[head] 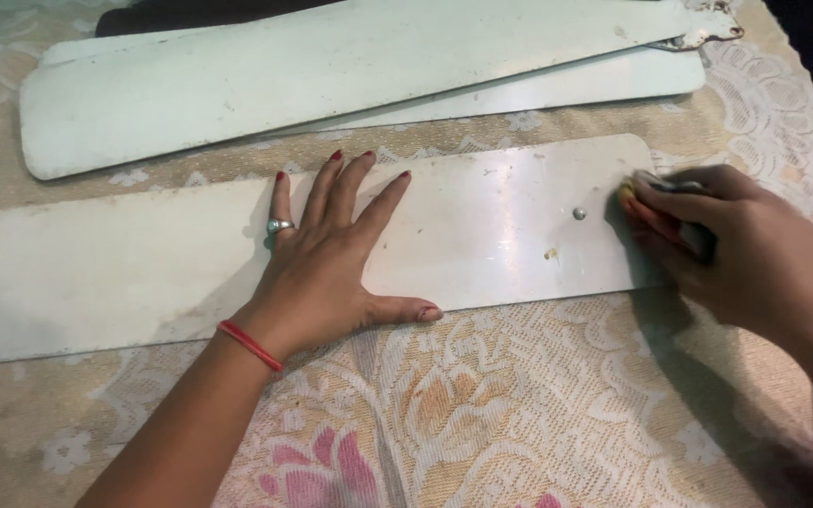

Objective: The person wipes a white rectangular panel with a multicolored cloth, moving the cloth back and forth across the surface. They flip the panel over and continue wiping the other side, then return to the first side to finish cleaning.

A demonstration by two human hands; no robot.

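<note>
The left hand (326, 254) is lying with fingers spread flat on the long white metal fan blade (482, 235), while the right hand (745, 249) is pinching a small scrubbing pad (665, 202) at the blade's near-right end.

Floral lace tablecloth (519, 414), dim corner.

A tabletop spread with a beige floral lace cloth (482, 414) carries one long white metal fan blade (501, 226) near the front and apparently two more stacked blades (331, 66) behind.
</note>
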